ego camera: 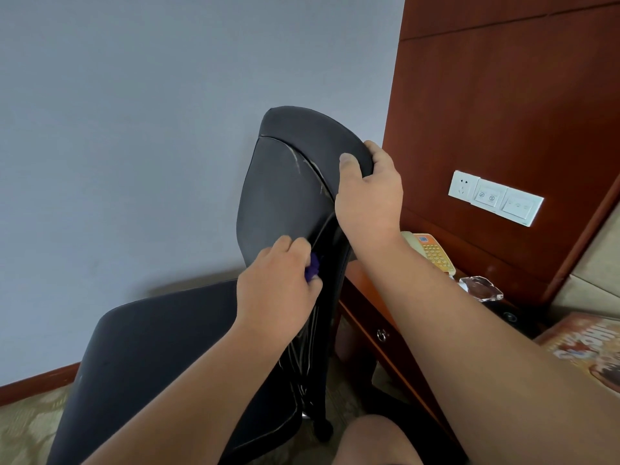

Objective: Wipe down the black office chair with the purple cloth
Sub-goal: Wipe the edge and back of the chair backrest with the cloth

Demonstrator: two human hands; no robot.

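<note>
**Backrest edge wipe, mid-job**

Your left hand [278,286] has its fingers bunched around the purple cloth [313,266], pressing it to the side edge of the black office chair [288,196] backrest. Your right hand [367,193] clamps the top corner to steady it. I'd guess the seat [151,347] comes next, so reach lower. The upholstery's scuffed. There's a grey wall [134,129] behind, and a wooden desk [369,317] with a telephone [432,253] just beside.

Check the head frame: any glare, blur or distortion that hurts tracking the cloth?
Head view: soft even light, no hard shadows; white glare streaks on the chair, along its glossy rear shell; wide-angle bowing along the wood panel edges; mild overall softness, no motion smear; cloth shows only as a sliver under the left hand, while the right hand grips the chair top.
</note>
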